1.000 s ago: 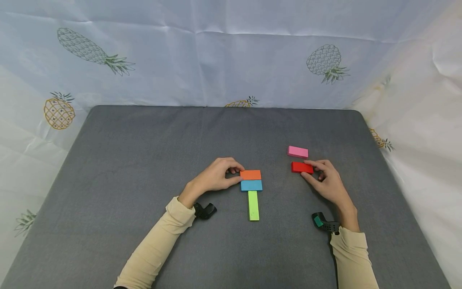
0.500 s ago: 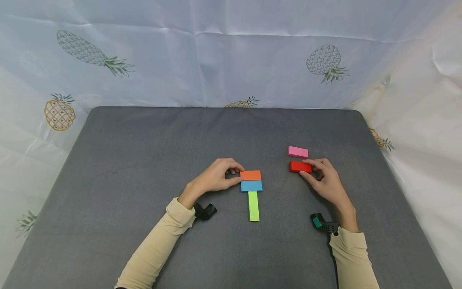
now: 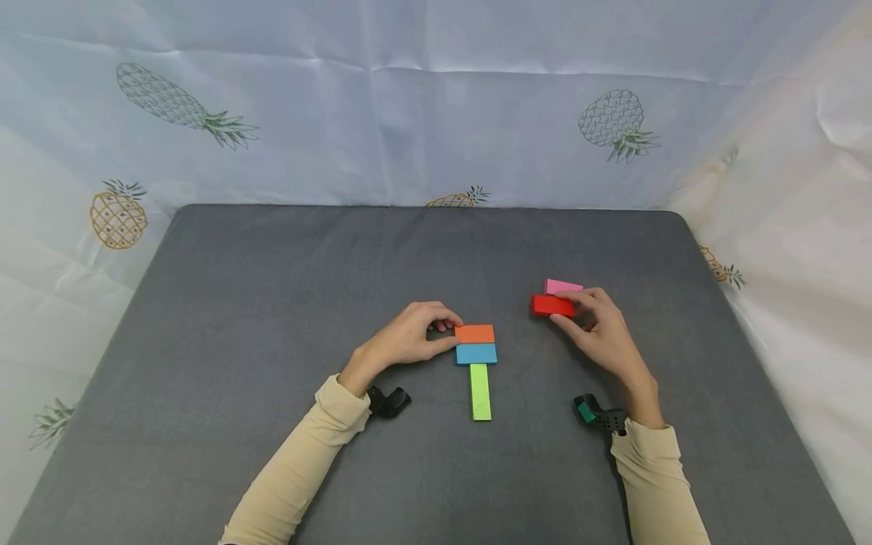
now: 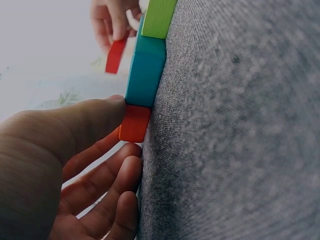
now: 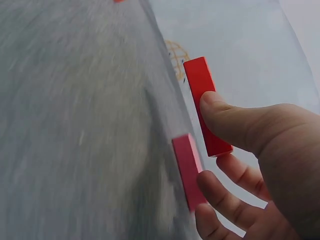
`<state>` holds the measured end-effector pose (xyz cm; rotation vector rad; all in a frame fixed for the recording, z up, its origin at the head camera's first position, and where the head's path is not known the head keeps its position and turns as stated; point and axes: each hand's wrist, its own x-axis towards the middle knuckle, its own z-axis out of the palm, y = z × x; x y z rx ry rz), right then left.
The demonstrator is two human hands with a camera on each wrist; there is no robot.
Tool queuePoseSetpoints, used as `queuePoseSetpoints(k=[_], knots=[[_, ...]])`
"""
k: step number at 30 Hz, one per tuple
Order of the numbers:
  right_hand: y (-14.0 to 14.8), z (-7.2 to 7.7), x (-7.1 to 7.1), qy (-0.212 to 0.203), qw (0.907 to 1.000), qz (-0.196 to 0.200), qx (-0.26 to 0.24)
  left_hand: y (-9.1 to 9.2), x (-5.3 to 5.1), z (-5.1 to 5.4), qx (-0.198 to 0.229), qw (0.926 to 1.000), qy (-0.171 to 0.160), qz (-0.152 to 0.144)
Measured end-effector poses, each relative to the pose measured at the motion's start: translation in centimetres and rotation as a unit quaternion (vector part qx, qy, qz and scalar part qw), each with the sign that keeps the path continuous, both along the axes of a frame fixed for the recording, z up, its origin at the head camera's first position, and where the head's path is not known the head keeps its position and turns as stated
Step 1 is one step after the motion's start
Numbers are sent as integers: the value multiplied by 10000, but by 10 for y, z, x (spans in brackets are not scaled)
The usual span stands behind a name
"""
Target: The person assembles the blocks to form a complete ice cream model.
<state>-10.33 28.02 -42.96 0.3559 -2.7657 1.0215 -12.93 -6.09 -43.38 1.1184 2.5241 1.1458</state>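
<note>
My right hand (image 3: 602,333) pinches a red block (image 3: 552,306) between thumb and fingers; in the right wrist view the red block (image 5: 206,107) is off the table. Just behind it lies a pink block (image 3: 562,287), partly hidden by the red one and the fingers. My left hand (image 3: 409,334) holds the left end of an orange block (image 3: 474,334) between thumb and fingers. Against the orange block's near side lies a blue block (image 3: 476,353). A lime green block (image 3: 480,392) extends from the blue one toward me, its far end touching it.
A grey cloth-covered table (image 3: 272,303) lies under everything. Behind it hangs a pale curtain (image 3: 381,113) with pineapple prints. Each wrist wears a dark camera mount, the left mount (image 3: 389,402) near the green block's left and the right mount (image 3: 598,412) farther right.
My right hand has carried the red block up and to the left, so that it now overlaps the pink block in the head view. My left hand has stayed at the orange block.
</note>
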Motion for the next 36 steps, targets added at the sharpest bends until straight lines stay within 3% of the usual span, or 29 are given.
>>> queuePoseSetpoints(k=[14, 27, 36], knots=[[-37, 8, -22, -275, 9982, 445, -285, 1, 1, 0, -4, 9999, -97, 39], [-41, 5, -21, -507, 9966, 573, -294, 0, -1, -1, 76, 9999, -55, 38], [-43, 0, -21, -376, 9965, 735, -140, 0, -1, -2, 33, 10000, -25, 25]])
